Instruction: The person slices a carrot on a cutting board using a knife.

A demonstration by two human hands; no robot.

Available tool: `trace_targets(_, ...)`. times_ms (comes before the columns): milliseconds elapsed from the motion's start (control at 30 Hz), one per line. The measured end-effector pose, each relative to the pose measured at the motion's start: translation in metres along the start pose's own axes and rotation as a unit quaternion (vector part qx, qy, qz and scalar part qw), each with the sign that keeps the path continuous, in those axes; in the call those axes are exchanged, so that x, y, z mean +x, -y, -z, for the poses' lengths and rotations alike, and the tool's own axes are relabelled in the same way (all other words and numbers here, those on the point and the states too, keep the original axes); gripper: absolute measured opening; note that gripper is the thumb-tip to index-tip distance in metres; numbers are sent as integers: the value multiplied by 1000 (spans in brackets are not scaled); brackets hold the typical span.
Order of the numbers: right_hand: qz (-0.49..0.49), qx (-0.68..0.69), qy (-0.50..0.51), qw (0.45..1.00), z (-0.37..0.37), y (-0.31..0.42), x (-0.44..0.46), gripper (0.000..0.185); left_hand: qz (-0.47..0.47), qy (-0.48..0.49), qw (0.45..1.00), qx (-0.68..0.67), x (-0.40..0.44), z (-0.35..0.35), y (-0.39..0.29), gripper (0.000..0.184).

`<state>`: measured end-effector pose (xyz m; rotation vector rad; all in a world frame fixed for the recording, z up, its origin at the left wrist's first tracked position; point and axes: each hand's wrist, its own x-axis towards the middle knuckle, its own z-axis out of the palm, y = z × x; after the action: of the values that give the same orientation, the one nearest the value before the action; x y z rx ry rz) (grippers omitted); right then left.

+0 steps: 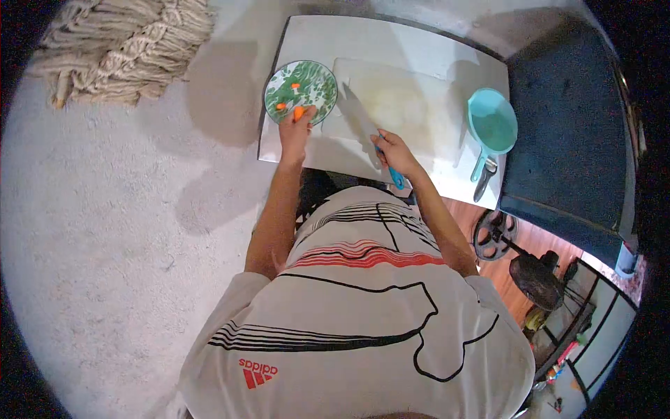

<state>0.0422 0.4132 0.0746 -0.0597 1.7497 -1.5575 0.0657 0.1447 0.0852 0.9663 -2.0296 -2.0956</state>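
My left hand (296, 133) is over the near edge of a green-and-white patterned plate (319, 78), its fingers closed on an orange carrot piece (299, 112). Two smaller carrot pieces (295, 86) lie on the plate. In my right hand (395, 152) is a kitchen knife (361, 114) with a blue handle, its blade pointing up and left toward the plate. Beneath the blade is a pale, translucent cutting board (398, 105), which looks wet or stained in the middle.
On the white table (391, 35), a turquoise strainer (492, 120) sits at the right, with a black-handled peeler (484, 180) below it. A dark panel (558, 133) borders that side. Lower right are a fan (536, 279) and a rack. A beige knotted textile (132, 49) hangs upper left.
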Motion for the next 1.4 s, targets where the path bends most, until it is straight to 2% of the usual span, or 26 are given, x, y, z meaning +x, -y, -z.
trace_targets(67, -1, 4, 3, 1000, 3, -6, -3, 29, -43, -14, 999, 29, 7, 16, 3, 23)
trace_targets(100, 0, -2, -9, 1000, 4, -9, -8, 29, -110, -24, 991, 77, 17, 23, 13, 25)
trace_targets(133, 1, -7, -23, 1000, 6, -11, -12, 29, -112, -31, 990, 77, 18, 29, 9, 25)
trace_targets(200, 10, -7, -37, 999, 9, -29, -11, 30, -123, -42, 976, 177, 20, 34, 4, 27)
trace_targets(233, 10, 10, -57, 998, 10, -36, -12, 24, -237, -93, 934, 251, 24, 35, 8, 28)
trace_targets(300, 11, 27, -75, 997, 15, -51, -17, 20, -232, -109, 940, 225, 25, 34, 14, 31)
trace_targets(367, -9, 80, -93, 992, 21, -66, -22, 30, -230, -120, 945, 198, 28, 31, 14, 34)
trace_targets(433, 4, 74, -122, 990, 26, -83, -20, 31, -182, -48, 962, 198, 30, 23, 19, 33)
trace_targets(467, 15, 67, -147, 987, 30, -92, -22, 31, -182, -42, 962, 198, 30, 18, 20, 33)
trace_targets(533, 12, 84, -152, 985, 30, -71, -39, 25, -254, -5, 942, 221, 29, 13, 16, 29)
trace_targets(567, 11, 99, -152, 983, 30, -59, -46, 19, -254, -2, 941, 222, 29, 16, 12, 29)
trace_targets(633, -3, 81, -157, 984, 38, -53, -55, 19, -214, 28, 938, 270, 24, 21, -4, 30)
trace_targets(733, -19, 81, -175, 981, 40, -53, -60, 20, -176, 33, 945, 272, 21, 13, -19, 28)
trace_targets(767, -25, 96, -191, 977, 41, -53, -61, 21, -262, 27, 925, 274, 27, 3, -7, 26)
trace_targets(800, -27, 97, -200, 975, 43, -60, -57, 21, -263, 36, 925, 272, 27, -10, -7, 26)
trace_targets(867, 9, 32, -203, 979, 48, -83, -46, 22, -264, 172, 905, 287, 24, -45, -6, 32)
trace_targets(933, -22, 21, -247, 969, 48, -59, -52, 27, -240, 209, 900, 298, 17, -85, -8, 28)
trace_targets(1000, -15, -100, -255, 962, 53, -33, -50, 31, -273, 222, 889, 292, 22, -118, -6, 23)
trace_targets(1033, -18, -97, -262, 960, 58, -28, -46, 31, -274, 231, 887, 292, 35, -129, 6, 23)
trace_targets(1100, -36, -207, -250, 945, 68, -21, -41, 30, -395, 225, 842, 291, 50, -148, 26, 21)
trace_targets(1200, -41, -202, -250, 946, 73, -13, -35, 30, -427, 210, 806, 353, 59, -163, 36, 20)
trace_targets(1300, -5, -231, -249, 941, 76, -32, -20, 31, -443, 175, 801, 363, 55, -163, 36, 18)
trace_targets(1400, -29, -196, -239, 951, 70, -27, -19, 31, -430, 188, 801, 371, 56, -160, 36, 21)
